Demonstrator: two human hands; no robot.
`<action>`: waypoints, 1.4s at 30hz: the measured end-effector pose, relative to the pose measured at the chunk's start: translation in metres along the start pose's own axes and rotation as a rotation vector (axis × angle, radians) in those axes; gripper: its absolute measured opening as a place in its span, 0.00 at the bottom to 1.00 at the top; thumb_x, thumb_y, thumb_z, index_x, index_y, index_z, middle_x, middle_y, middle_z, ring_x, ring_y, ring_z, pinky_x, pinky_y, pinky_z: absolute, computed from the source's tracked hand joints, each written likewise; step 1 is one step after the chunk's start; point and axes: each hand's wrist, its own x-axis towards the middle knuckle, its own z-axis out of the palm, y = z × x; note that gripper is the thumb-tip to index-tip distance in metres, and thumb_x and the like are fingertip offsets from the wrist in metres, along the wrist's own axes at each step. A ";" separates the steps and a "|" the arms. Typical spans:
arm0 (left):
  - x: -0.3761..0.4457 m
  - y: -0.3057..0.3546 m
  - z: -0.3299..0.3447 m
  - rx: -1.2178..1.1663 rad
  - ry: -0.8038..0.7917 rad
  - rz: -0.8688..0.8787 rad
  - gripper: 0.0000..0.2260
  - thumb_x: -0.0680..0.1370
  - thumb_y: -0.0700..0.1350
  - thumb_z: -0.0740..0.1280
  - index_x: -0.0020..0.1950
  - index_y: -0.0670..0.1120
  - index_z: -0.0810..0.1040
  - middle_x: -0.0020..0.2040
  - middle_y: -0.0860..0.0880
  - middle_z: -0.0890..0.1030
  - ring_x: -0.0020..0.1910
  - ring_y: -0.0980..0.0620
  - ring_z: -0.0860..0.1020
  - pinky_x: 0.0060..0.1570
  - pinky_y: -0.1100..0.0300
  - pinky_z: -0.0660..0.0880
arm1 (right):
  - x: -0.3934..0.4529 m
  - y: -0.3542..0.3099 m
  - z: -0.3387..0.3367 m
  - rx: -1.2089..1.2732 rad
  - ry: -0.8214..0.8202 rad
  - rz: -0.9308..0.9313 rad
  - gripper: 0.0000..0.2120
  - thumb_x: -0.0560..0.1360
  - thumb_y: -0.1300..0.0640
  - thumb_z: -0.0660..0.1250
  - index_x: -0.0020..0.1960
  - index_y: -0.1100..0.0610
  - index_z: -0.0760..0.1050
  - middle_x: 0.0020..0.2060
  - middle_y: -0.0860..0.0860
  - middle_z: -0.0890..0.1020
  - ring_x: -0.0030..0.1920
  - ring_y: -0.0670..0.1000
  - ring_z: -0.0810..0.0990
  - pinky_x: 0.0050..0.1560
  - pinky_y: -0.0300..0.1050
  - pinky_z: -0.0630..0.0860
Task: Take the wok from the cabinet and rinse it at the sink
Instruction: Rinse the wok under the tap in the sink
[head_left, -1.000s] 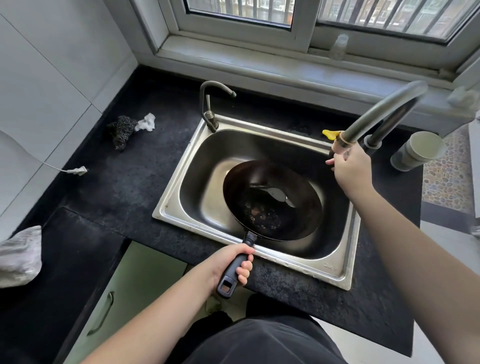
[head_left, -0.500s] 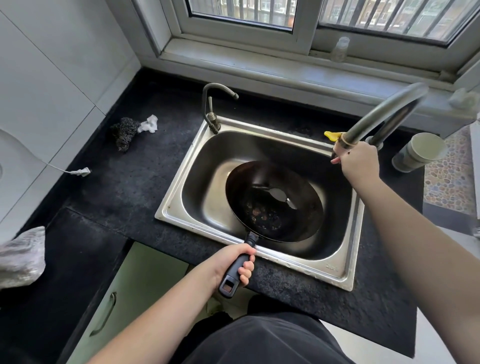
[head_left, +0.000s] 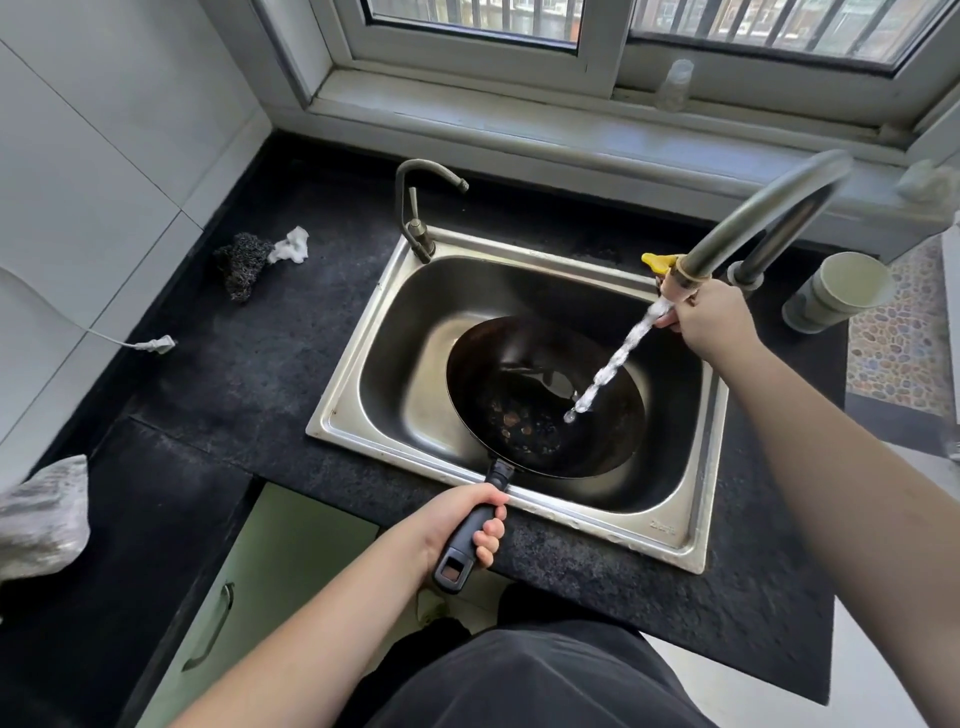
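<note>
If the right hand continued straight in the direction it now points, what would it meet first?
Probably the faucet spout's end, which the right hand already grips; beyond it, likely the sink's back rim, though depth is unclear.

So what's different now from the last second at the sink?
Water now runs from the faucet spout into the wok; before, none flowed. The right hand stays at the spout end, the left hand still grips the wok's handle, and the wok stays in the sink.

I was looking at a home kitchen: a steel sink set in a dark stone worktop, a tap under a barred window, white tiled walls, green cabinet doors below.
</note>
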 end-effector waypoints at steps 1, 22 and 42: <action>0.000 0.000 0.000 0.004 0.005 0.001 0.12 0.79 0.45 0.59 0.35 0.46 0.68 0.24 0.52 0.67 0.18 0.58 0.63 0.18 0.68 0.62 | 0.000 0.001 -0.002 -0.017 -0.032 0.010 0.10 0.81 0.55 0.57 0.52 0.47 0.76 0.39 0.53 0.84 0.38 0.45 0.81 0.50 0.53 0.80; -0.007 -0.011 0.006 0.026 0.080 0.008 0.12 0.77 0.50 0.65 0.37 0.46 0.74 0.36 0.47 0.80 0.28 0.52 0.79 0.34 0.55 0.81 | -0.127 0.032 0.064 0.294 0.039 0.227 0.11 0.80 0.57 0.57 0.51 0.56 0.78 0.33 0.51 0.77 0.30 0.49 0.75 0.35 0.46 0.74; -0.041 0.020 0.014 0.120 -0.003 0.056 0.09 0.80 0.42 0.57 0.40 0.46 0.70 0.22 0.52 0.67 0.15 0.60 0.63 0.13 0.71 0.59 | -0.206 -0.078 0.162 1.090 -0.485 0.915 0.23 0.80 0.42 0.54 0.35 0.58 0.66 0.19 0.51 0.68 0.19 0.48 0.72 0.26 0.39 0.72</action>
